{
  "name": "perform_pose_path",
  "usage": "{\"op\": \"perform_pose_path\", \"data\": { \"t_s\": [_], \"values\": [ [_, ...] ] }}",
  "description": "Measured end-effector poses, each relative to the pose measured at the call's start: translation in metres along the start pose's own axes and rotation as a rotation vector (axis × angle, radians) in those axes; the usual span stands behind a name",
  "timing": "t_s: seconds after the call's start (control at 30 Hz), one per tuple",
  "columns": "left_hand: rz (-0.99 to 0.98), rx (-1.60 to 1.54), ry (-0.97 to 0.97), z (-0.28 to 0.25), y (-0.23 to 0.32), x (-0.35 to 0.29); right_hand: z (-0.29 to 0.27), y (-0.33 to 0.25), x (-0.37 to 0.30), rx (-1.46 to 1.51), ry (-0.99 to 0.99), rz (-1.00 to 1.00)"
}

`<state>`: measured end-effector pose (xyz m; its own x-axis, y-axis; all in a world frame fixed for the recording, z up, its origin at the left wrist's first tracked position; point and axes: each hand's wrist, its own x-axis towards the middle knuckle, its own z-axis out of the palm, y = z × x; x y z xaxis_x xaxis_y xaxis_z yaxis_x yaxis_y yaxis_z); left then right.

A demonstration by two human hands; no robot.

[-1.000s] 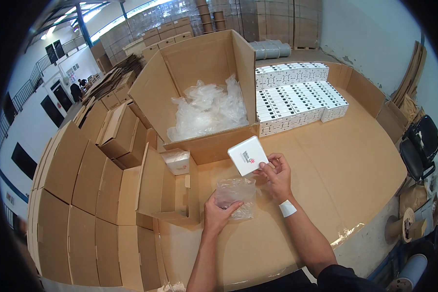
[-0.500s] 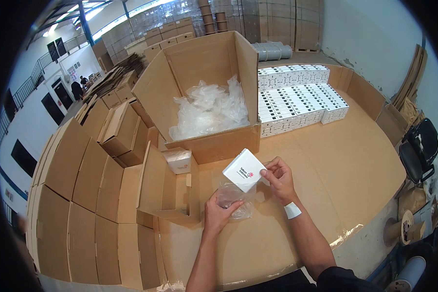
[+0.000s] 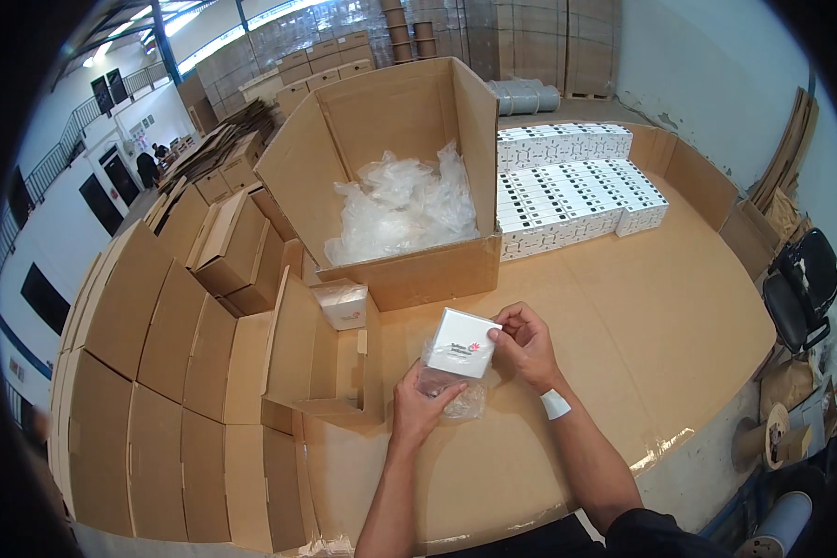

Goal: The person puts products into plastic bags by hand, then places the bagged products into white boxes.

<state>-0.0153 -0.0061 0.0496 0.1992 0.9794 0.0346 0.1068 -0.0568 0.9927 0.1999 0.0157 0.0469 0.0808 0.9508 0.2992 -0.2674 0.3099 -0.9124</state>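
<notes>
In the centre of the frame, the white box (image 3: 460,344) is pinched by the right hand (image 3: 527,346) only at its right edge, thumb against fingers – probably so that the rest of it is free. Just below, the left hand (image 3: 420,409) grips the clear bag (image 3: 465,402), it seems to hold it steady close under the box. The large carton (image 3: 409,284) at upper centre contains loose clear plastic (image 3: 400,209), likely placed there for easy reach. The box looks clean and squarish, with dark print and a red mark; whether its lower edge is inside the bag, I cannot tell.
</notes>
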Motion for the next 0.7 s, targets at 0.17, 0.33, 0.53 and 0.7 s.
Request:
{"op": "perform_pose_path", "data": {
  "t_s": [0.17, 0.33, 0.53, 0.7],
  "values": [
    [-0.02, -0.138, 0.015, 0.003, -0.001, 0.002, 0.0, -0.001, 0.0, -0.047, -0.015, 0.058],
    [-0.067, -0.32, 0.042, 0.003, -0.021, 0.009, 0.0, 0.006, 0.0, -0.115, -0.047, 0.136],
    [-0.117, -0.262, 0.214, 0.008, -0.026, 0.009, 0.016, -0.019, -0.009, -0.114, -0.224, 0.222],
    [-0.091, -0.428, 0.195, 0.007, -0.035, 0.012, 0.022, -0.019, -0.01, -0.078, -0.276, 0.315]
  ]
}}
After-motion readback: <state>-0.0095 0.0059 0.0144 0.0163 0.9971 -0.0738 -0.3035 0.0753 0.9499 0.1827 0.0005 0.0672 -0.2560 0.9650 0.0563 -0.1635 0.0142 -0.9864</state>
